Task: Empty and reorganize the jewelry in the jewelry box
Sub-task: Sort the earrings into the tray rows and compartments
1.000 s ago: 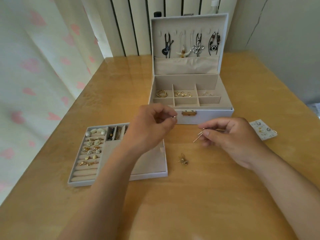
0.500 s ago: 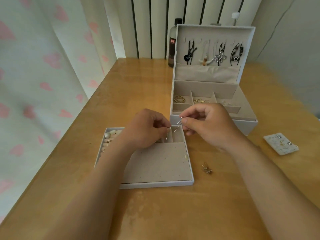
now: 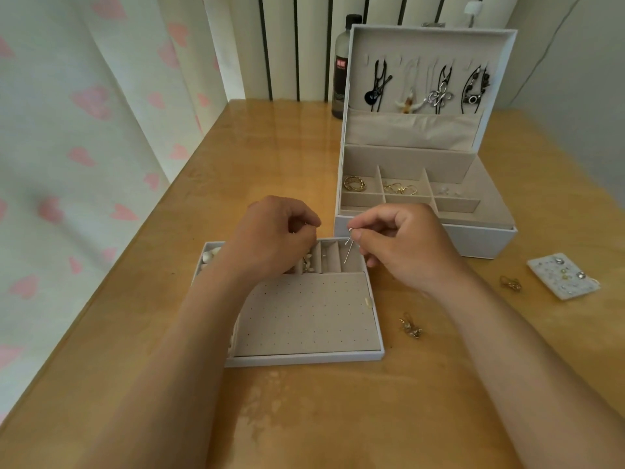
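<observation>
Earring (image 3: 349,249) dangles below right grip (image 3: 404,247)

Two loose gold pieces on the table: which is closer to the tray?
The near gold piece, just right of the tray; the other gold piece lies farther right, beside the white stud card.

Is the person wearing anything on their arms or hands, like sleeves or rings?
No. The left hand and right hand are bare: no gloves, no visible rings, no watch or bracelet on either wrist. Both forearms are uncovered to the picture's edge; no sleeve shows.
</observation>
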